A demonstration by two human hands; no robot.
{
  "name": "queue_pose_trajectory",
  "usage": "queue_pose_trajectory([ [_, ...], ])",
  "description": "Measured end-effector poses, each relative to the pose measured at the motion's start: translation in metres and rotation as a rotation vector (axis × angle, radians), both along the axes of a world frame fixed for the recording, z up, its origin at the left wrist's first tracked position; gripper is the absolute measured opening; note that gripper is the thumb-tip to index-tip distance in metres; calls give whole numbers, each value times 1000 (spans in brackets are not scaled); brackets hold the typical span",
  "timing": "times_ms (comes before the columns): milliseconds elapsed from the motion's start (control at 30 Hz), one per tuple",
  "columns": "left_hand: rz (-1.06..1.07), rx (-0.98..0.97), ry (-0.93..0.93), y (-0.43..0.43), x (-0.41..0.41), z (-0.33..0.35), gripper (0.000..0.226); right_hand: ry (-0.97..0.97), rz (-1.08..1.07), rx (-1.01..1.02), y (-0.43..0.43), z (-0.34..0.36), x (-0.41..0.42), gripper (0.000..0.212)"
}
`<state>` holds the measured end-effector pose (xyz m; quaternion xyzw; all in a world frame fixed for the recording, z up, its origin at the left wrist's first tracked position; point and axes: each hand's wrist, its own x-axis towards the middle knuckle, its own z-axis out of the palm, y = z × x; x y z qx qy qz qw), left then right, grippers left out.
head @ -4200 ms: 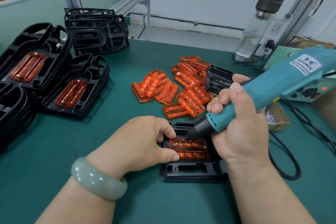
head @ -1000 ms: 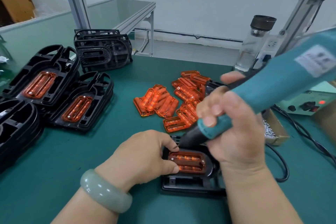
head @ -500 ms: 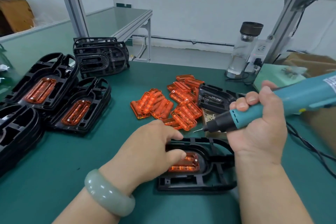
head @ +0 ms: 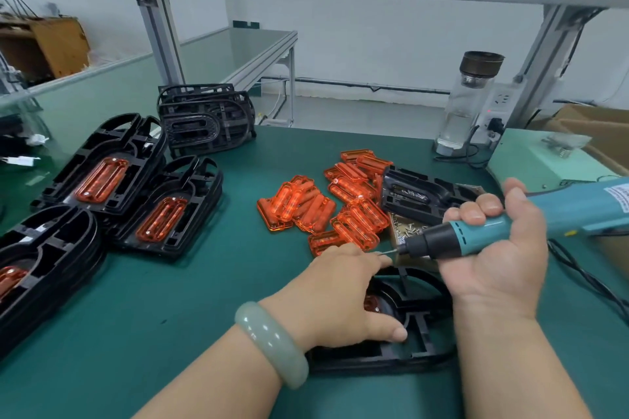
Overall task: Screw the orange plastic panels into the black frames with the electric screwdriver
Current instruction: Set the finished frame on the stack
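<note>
A black frame (head: 420,326) lies at the near middle of the green bench. My left hand (head: 340,292) covers its left part and grips it, thumb on the near rail. Only a sliver of its orange panel (head: 371,303) shows beside my palm. My right hand (head: 493,248) holds the teal electric screwdriver (head: 483,235) lifted above the frame, its bit pointing left over a small box of screws (head: 406,233). Loose orange panels (head: 326,207) lie in a heap behind my hands.
Black frames with orange panels fitted (head: 102,177) are stacked at the left, bare black frames (head: 204,122) behind them. Another black frame (head: 422,194) lies by the screws. A glass bottle (head: 466,102), a power unit (head: 537,160) and cables (head: 585,279) occupy the right.
The screwdriver has come up off the panel and swung right, bit now horizontal. My left hand has slid further over the frame, which has turned on the bench.
</note>
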<state>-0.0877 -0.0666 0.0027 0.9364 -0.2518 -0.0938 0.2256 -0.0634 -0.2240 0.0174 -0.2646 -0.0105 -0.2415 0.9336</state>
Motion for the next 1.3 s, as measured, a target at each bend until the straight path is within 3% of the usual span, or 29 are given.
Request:
queue_pose_trajectory([
  [133,22,-9,10,-1,-1,-4,83,-10,-16,19,-5,-1,-1,10],
  [233,1,25,7,-3,-7,-5,93,-10,-24,38,-8,-1,-2,10],
  [433,39,87,-120,8,-11,-1,91,-7,-19,87,-9,-1,-2,12],
  [867,706,-82,-421,111,20,14,89,25,26,136,3,-2,-1,14],
  [1100,1018,31,-386,141,41,24,87,34,70,98,16,-6,-2,15],
  [1300,1112,70,-376,148,56,19,77,36,153,80,26,-10,-2,15],
])
